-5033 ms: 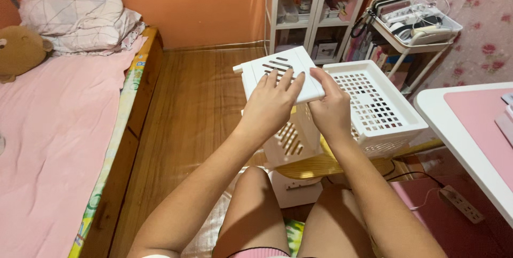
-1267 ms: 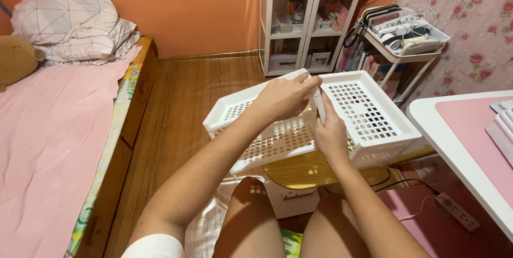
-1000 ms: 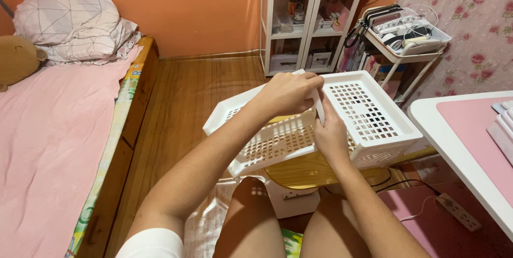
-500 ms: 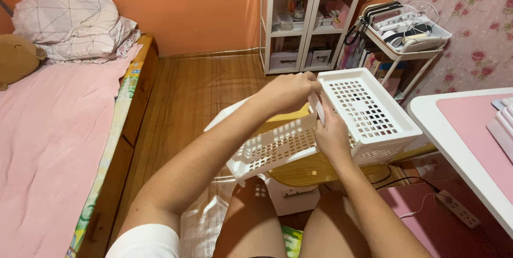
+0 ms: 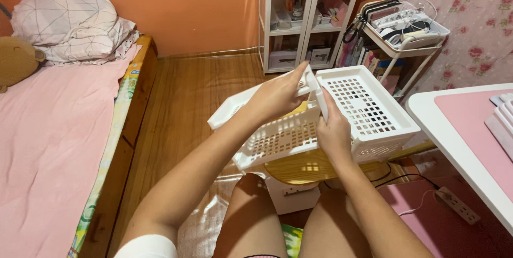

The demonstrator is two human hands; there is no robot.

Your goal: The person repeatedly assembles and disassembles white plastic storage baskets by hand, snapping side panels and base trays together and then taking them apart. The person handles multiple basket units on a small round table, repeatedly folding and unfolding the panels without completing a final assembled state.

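Right now both hands meet at the scene's centre: the left hand (image 5: 278, 96) clamps the tilted near white basket (image 5: 272, 138), the right hand (image 5: 332, 130) its inner edge beside the far basket (image 5: 368, 109). A loosened grip could drop it onto the wooden stool (image 5: 299, 167).

Two white perforated plastic baskets (image 5: 368, 109) are held together, one in each of two hands, the left hand (image 5: 278, 98) and the right hand (image 5: 332, 132). One pillow (image 5: 67, 25) and one brown plush toy (image 5: 16, 61) lie on one bed (image 5: 48, 146). One white cabinet (image 5: 304, 17), one white cart (image 5: 401, 39), one desk (image 5: 465, 146).
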